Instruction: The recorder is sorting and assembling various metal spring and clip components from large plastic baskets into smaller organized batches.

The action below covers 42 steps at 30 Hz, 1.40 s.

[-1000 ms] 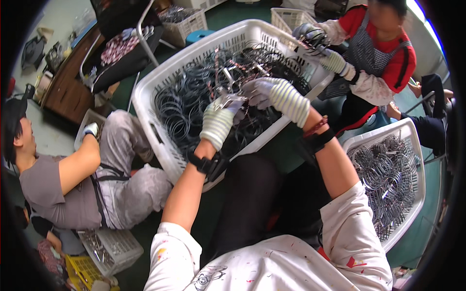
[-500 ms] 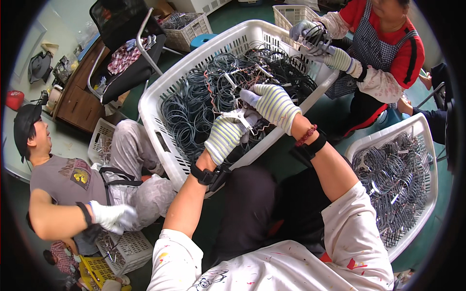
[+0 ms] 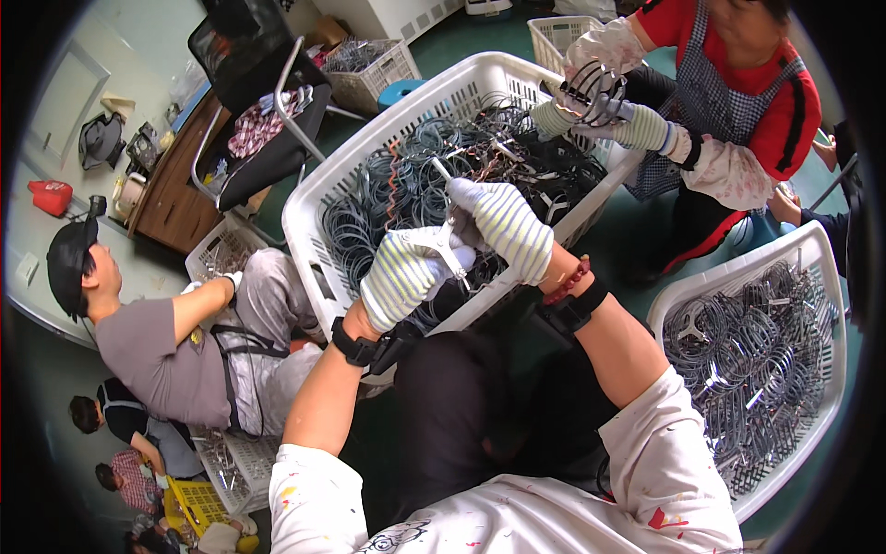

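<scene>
A dark green floor [image 3: 369, 138] carries everything here. Standing on it in the middle is a large white slotted plastic basket [image 3: 318, 208], heaped with dark coiled wire hoops [image 3: 397, 189]. To its right, on the same floor, sits a second white plastic basket [image 3: 831, 277], filled with grey metal wire rings [image 3: 752, 355]. Further back stand a smaller white crate [image 3: 392, 69] holding more wire pieces and a black folding chair [image 3: 263, 120] with a checked cloth on its seat. At the left, a brown wooden desk [image 3: 175, 198] stands against the pale wall, and a low white crate [image 3: 217, 254] rests just beside it.
</scene>
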Each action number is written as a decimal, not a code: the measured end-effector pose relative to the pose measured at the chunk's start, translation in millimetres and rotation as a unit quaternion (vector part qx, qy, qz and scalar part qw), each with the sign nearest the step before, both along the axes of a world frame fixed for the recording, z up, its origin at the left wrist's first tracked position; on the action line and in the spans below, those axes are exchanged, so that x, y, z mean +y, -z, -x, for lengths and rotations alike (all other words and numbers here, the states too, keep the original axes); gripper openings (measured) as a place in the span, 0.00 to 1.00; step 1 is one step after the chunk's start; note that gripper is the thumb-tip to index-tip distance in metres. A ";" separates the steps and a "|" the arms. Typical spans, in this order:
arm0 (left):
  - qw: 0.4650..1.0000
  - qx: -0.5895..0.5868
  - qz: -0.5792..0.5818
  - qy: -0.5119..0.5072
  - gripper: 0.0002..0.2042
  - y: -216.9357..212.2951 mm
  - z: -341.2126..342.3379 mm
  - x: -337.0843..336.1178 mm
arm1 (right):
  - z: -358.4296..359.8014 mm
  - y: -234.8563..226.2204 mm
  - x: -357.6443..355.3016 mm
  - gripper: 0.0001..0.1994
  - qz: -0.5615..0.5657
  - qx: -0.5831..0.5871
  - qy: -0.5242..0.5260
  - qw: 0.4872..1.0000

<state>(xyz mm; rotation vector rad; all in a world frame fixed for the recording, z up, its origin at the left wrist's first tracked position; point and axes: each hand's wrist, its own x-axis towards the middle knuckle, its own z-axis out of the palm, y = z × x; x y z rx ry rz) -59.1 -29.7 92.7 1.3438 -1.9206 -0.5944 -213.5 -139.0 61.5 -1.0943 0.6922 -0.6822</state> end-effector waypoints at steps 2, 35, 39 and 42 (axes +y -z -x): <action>0.993 -0.066 0.093 0.037 0.05 3.7 -5.3 -8.7 | -7.5 3.0 -5.4 0.20 -0.042 -0.019 0.013 0.999; 0.961 0.132 0.115 -0.214 0.05 8.9 5.6 -28.4 | -1.8 0.4 -3.9 0.22 0.012 -0.158 -0.007 0.987; 0.939 -0.054 0.225 -0.255 0.09 -10.5 -29.9 -22.3 | -13.6 4.3 -15.2 0.24 0.124 -0.149 -0.145 0.970; 0.905 0.276 0.117 -0.302 0.10 -25.1 -13.0 -3.0 | -46.6 37.1 -22.9 0.22 0.173 0.066 -0.195 0.963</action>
